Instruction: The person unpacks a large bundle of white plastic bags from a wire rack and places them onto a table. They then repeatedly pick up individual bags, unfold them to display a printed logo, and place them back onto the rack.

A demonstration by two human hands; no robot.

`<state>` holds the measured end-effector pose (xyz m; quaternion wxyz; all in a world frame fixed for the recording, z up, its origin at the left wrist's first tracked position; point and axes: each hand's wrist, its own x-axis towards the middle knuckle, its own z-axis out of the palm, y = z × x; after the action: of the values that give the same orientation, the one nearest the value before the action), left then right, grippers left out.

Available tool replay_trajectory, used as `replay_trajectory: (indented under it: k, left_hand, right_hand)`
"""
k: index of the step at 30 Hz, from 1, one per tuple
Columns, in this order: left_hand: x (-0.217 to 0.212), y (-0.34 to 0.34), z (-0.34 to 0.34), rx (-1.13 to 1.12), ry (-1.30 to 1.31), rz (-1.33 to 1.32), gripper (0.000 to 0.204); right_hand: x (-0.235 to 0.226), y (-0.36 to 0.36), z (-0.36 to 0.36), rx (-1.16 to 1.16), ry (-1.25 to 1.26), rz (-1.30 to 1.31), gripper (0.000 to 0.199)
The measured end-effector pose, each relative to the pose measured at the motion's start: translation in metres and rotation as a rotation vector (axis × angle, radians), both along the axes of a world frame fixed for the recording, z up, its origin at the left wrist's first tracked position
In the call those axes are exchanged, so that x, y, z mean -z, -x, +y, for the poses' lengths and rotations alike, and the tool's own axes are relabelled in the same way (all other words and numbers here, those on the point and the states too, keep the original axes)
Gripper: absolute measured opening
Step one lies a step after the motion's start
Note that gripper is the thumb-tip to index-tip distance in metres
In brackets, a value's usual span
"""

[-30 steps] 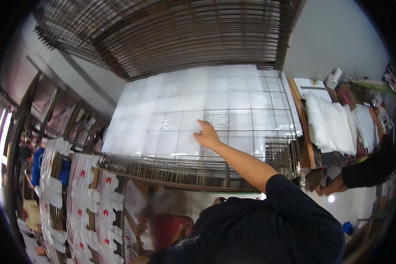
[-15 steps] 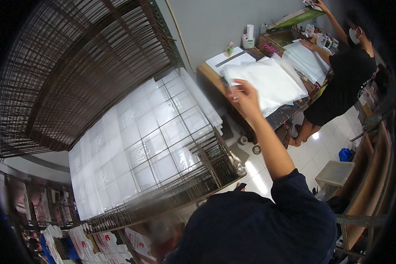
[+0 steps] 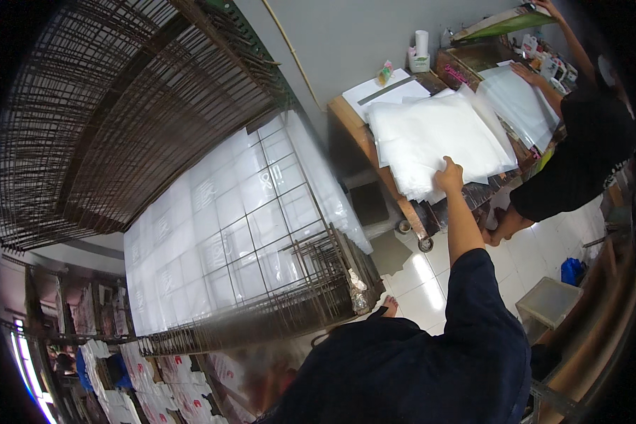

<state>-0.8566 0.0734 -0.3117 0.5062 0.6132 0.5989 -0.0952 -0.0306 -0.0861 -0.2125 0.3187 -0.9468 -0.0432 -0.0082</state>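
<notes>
My right hand (image 3: 450, 174) reaches forward to the near edge of a loose stack of white plastic sheets (image 3: 431, 134). Its fingers are curled at that edge, with the thumb raised; how many sheets lie between them is hidden. The stack spreads unevenly over a dark-topped wooden table (image 3: 350, 116). My left hand is out of view. To my left stands a wire drying rack (image 3: 261, 212), with rows of translucent printed plastic sheets (image 3: 191, 247) lying under its top grid.
At the right, a co-worker (image 3: 579, 145) rests one hand on a clear sheet (image 3: 519, 102) and holds up a green-edged frame (image 3: 498, 25). Raised wire shelves (image 3: 120, 92) lean over the rack. A lidded plastic bin (image 3: 550, 302) and a blue bag (image 3: 571, 270) are on the floor.
My right hand has come down from above the stack's left side to its near edge, and its fingers have closed. The view has shifted slightly.
</notes>
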Motion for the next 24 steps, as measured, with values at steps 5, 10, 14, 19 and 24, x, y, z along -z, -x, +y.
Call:
replay_trajectory:
  k: [5, 10, 14, 19, 24]
  left_hand:
    - [-0.008, -0.001, -0.016, 0.040, -0.003, 0.103, 0.038]
    - [0.003, 0.001, -0.058, 0.029, 0.005, 0.121, 0.038]
    - [0.011, 0.010, -0.051, 0.123, -0.056, 0.153, 0.039]
    - [0.022, -0.004, -0.050, 0.482, -0.242, 0.218, 0.042]
    - [-0.028, -0.063, -0.016, -0.150, -0.085, 0.092, 0.056]
  right_hand:
    - [0.022, -0.007, -0.002, -0.122, 0.055, 0.007, 0.027]
    - [-0.030, 0.029, 0.000, 0.146, 0.288, -0.313, 0.021]
    - [0.033, -0.025, -0.059, 0.226, -0.286, -0.254, 0.032]
    - [-0.019, -0.053, -0.074, 0.300, -0.478, -0.342, 0.031]
    - [-0.081, -0.133, -0.131, 0.045, -0.648, -0.645, 0.047]
